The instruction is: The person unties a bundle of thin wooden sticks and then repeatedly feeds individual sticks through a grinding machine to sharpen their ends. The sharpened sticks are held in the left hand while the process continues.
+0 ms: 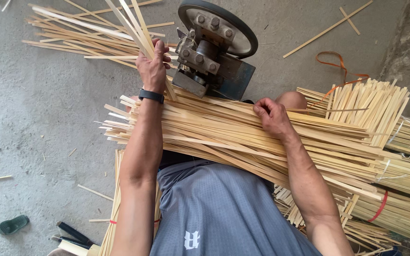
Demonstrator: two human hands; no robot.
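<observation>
Grey concrete floor point(34, 123) fills the head view around us, littered with stray splinters. A green sandal point(12, 224) lies at the lower left.

Across our lap rests a broad stack of long, flat, pale yellow bamboo strips point(224, 130). Its long axis runs from the upper left, where the cut ends fan out beside our left forearm, down to the lower right.

Our left hand point(153, 66), a black watch point(151, 95) on its wrist, has its fingers wrapped tight around a few thin pale bamboo strips point(136, 26). These point up and away from us, slightly leftward, beside a blue metal machine with a dark round wheel point(217, 45).

Our right hand point(272, 116) lies on top of the lap stack, fingers curled over the strips and pressing on them; whether they pinch a single strip we cannot tell.

Behind the machine, a loose heap of strips point(72, 33) lies roughly left to right. At the right are tied bundles of bamboo strips point(395, 189) and an orange strap point(338, 61).
</observation>
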